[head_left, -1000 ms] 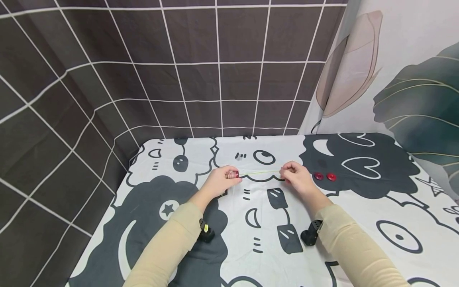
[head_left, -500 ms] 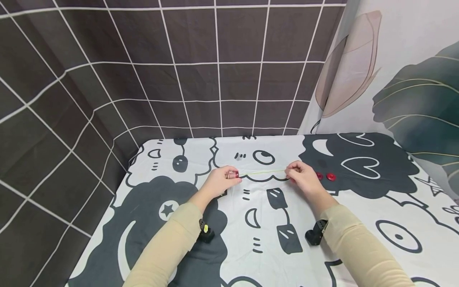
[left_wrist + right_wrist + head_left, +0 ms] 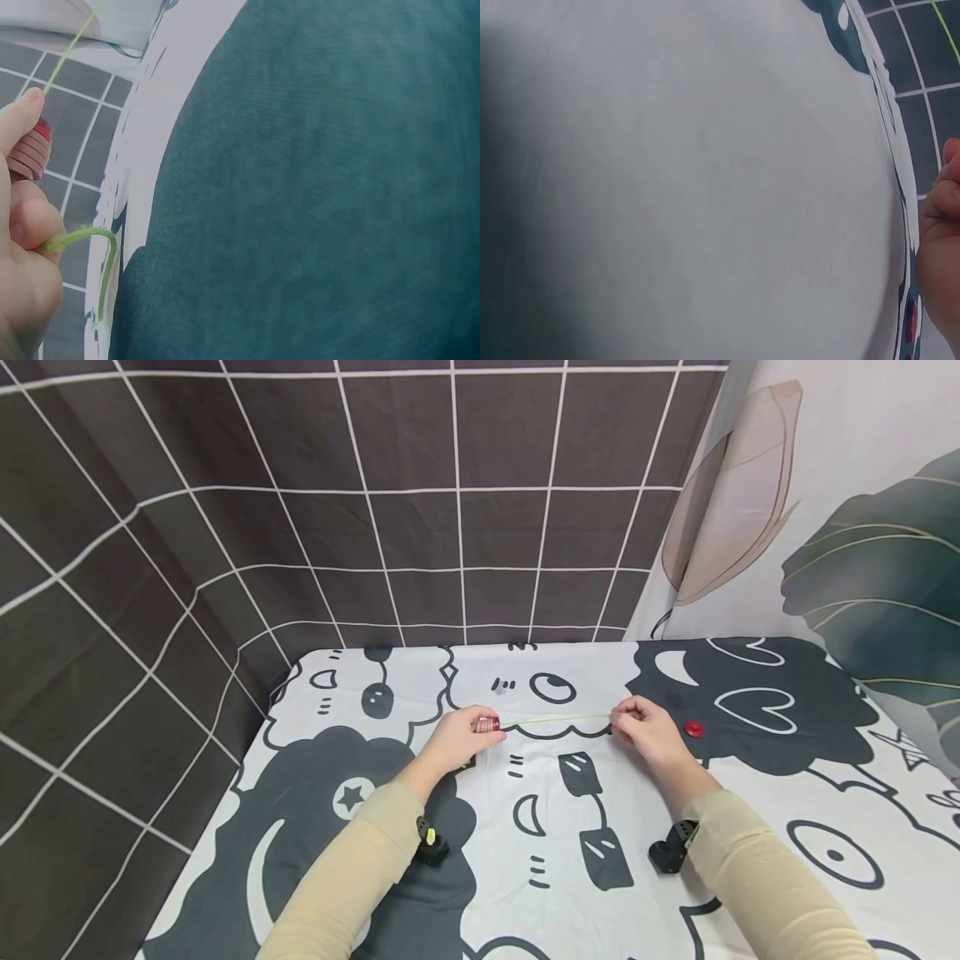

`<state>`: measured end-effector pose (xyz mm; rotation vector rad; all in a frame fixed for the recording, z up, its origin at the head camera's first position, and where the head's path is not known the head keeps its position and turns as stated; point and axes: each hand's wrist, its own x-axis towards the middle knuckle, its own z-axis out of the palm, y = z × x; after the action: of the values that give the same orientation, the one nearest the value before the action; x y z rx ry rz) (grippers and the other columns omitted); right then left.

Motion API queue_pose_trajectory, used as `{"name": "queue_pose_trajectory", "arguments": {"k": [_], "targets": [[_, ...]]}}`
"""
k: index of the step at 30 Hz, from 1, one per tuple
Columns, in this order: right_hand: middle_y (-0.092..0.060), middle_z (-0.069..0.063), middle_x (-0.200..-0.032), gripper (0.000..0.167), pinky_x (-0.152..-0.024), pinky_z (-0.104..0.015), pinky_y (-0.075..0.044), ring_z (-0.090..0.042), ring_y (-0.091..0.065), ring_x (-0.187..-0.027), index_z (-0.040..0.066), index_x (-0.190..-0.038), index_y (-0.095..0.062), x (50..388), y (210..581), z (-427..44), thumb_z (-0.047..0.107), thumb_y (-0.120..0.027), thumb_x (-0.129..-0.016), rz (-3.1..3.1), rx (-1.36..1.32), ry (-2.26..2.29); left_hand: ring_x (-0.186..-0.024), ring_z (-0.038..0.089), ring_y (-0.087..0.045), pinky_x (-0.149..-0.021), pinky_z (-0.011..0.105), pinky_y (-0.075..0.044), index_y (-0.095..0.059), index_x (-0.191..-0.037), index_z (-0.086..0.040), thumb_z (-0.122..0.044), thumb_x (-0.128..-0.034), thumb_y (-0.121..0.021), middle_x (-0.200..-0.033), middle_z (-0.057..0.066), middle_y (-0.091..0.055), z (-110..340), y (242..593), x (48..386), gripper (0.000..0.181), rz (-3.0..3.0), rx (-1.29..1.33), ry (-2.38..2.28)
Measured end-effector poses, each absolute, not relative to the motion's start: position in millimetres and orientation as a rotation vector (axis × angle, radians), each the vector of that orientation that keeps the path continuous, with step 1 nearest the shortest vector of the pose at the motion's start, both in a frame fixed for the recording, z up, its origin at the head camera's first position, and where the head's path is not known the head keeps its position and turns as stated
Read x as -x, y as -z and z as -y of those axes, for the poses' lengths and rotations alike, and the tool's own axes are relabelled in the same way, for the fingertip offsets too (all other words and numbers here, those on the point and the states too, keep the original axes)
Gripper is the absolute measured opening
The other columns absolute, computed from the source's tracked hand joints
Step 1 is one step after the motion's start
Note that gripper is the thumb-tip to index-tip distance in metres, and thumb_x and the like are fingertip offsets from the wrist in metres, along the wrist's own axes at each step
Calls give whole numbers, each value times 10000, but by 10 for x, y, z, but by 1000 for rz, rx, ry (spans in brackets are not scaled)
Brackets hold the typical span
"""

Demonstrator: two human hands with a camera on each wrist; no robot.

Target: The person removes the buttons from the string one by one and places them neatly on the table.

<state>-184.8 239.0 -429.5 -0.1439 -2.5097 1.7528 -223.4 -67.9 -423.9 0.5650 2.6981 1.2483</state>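
My left hand (image 3: 459, 739) grips a short stack of red and pinkish buttons (image 3: 488, 725) between thumb and fingers. In the left wrist view the stack (image 3: 31, 152) shows as thin discs side by side, and a loose tail of green yarn (image 3: 111, 259) hangs out below the fingers. From the stack the yellow-green yarn (image 3: 555, 720) runs taut to the right. My right hand (image 3: 647, 735) pinches its other end; the fingertips hide that end. On the dark cloud print just right of this hand lies a red button (image 3: 693, 729).
The white cloth (image 3: 495, 810) with grey cartoon prints covers the table. Behind and to the left hangs a dark grid-patterned curtain (image 3: 498, 531). A leaf-patterned curtain (image 3: 870, 577) stands at the right.
My right hand has moved to the right with the yarn, lengthening the taut stretch. It now covers the nearer of two loose red buttons. My left hand has stayed put.
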Motion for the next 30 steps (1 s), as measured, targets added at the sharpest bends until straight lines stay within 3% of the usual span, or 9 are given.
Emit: {"name": "queue_pose_trajectory", "arguments": {"k": [6, 24, 30], "targets": [[-565, 42, -707, 176, -569, -232, -422, -94, -495, -630, -12, -987, -541, 1804, 4287, -2473, 126, -563, -880, 2508, 173, -1745, -851, 127, -586, -800, 329, -472, -658, -1104, -142, -363, -814, -714, -945, -28, -654, 678, 4237, 2232, 369, -2693, -559, -1249], [-605, -65, -822, 233, -615, -204, -465, -124, -551, -707, -20, -1017, -533, 1759, 4316, -2693, 181, -560, -900, 2501, 224, -1690, -829, 125, -587, -770, 318, -475, -658, -1097, -143, -343, -812, -724, -917, -35, -655, 672, 4255, 2236, 355, -2698, -535, -1254], [-588, 45, -701, 175, -553, -205, -444, -85, -534, -627, -12, -955, -544, 1740, 4328, -2756, 143, -574, -881, 2438, 233, -1698, -839, 132, -586, -782, 329, -473, -661, -1091, -142, -333, -812, -726, -934, -23, -660, 672, 4255, 2228, 344, -2709, -541, -1249]]}}
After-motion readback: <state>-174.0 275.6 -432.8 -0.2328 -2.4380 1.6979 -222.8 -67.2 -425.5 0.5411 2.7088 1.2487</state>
